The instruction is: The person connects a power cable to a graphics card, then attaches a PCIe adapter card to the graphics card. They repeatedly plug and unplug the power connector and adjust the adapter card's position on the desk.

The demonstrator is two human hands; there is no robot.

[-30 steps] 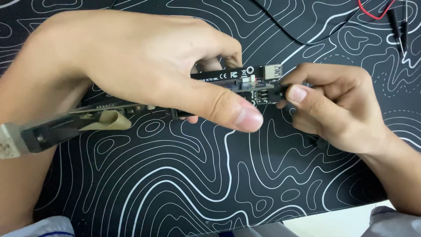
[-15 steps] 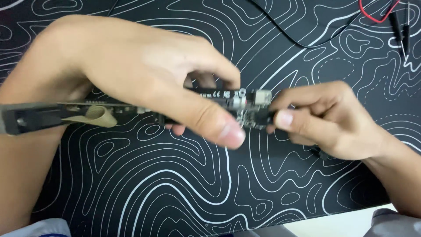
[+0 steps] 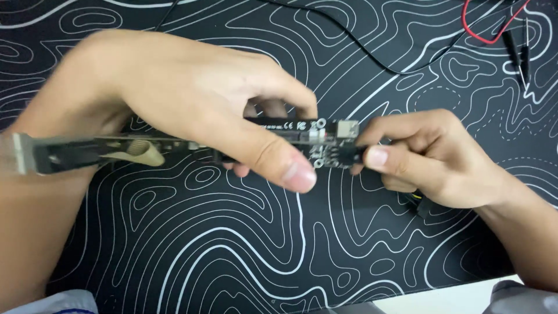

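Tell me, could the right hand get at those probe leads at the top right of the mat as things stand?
Probably not right away: the right hand is pinching the end of the circuit board. The probe leads lie uncovered on the mat.

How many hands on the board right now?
2. Left hand grips the long black circuit board around its middle; right hand pinches a black connector at its right end. Fingers behind the board are partly hidden.

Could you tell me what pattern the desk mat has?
The desk mat is black with white contour lines; head view.
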